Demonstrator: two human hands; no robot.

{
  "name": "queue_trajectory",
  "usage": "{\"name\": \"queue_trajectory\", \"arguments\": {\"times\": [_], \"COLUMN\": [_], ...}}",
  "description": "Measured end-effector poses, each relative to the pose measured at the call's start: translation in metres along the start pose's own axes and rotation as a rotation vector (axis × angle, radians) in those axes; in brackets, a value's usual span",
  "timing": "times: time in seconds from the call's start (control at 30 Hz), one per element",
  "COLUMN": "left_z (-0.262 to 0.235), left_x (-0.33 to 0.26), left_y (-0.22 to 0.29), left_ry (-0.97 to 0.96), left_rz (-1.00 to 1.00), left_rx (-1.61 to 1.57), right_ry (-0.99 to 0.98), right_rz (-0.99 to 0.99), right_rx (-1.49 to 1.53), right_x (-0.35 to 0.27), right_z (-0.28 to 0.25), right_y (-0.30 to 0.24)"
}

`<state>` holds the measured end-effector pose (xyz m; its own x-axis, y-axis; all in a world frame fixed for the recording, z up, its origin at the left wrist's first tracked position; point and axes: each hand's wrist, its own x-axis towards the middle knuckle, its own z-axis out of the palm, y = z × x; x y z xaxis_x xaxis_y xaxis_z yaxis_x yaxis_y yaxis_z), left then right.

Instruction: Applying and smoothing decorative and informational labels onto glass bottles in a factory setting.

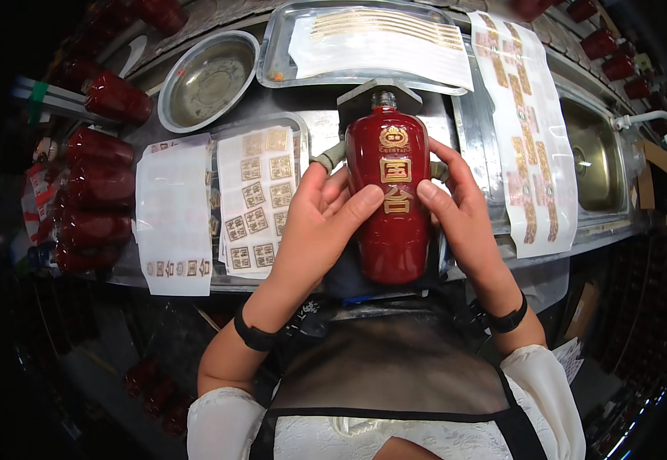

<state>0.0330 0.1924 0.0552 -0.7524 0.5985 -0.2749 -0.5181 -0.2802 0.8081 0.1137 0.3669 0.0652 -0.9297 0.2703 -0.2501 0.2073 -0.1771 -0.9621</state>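
Observation:
A glossy dark red bottle [393,245] lies in front of me, its bare threaded neck pointing away. Gold decals run down its middle: a round emblem and two square-shaped characters. From the left, my left hand [327,218] grips the bottle, thumb pressed beside the lowest gold character [399,201]. My right hand [460,201] clasps the other side, with its thumb near the same character. The fingers of both hands partly disappear behind the bottle. Behind its neck shows a grey angular stand [352,98], and a cloth-wrapped support [329,157] pokes out by my left fingers.
White decal sheets [174,222] and gold-printed sheets [260,165] lie to the left. A round metal basin [166,103] and a tray [272,57] with striped sheets stand behind. A long decal sheet [529,138] lies right, beside a sink [598,165]. More red bottles [99,188] stand left.

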Motion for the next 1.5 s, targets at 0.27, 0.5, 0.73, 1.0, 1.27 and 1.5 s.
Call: {"name": "queue_trajectory", "arguments": {"times": [0.27, 0.5, 0.73, 1.0, 1.27, 1.5], "left_z": [0.002, 0.001, 0.003, 0.001, 0.007, 0.009], "left_x": [-0.003, -0.004, -0.003, -0.001, 0.005, 0.003], "left_y": [-0.003, -0.003, 0.002, 0.000, 0.001, 0.003], "left_ry": [-0.024, -0.045, -0.035, -0.018, -0.004, -0.006], "left_rz": [0.002, 0.014, 0.000, 0.013, -0.003, -0.001], "left_rx": [0.111, 0.115, 0.085, 0.094, 0.104, 0.083], "right_ry": [0.004, -0.007, 0.020, 0.022, 0.049, 0.038], "right_rz": [-0.071, -0.095, -0.085, -0.063, -0.060, -0.081], "right_rx": [0.044, 0.020, -0.069, 0.000, 0.047, -0.035], "right_x": [-0.001, -0.002, -0.003, 0.003, 0.002, 0.002], "right_z": [0.003, 0.003, 0.006, 0.009, 0.014, 0.011], "right_y": [0.007, 0.007, 0.006, 0.004, -0.001, 0.004]}}
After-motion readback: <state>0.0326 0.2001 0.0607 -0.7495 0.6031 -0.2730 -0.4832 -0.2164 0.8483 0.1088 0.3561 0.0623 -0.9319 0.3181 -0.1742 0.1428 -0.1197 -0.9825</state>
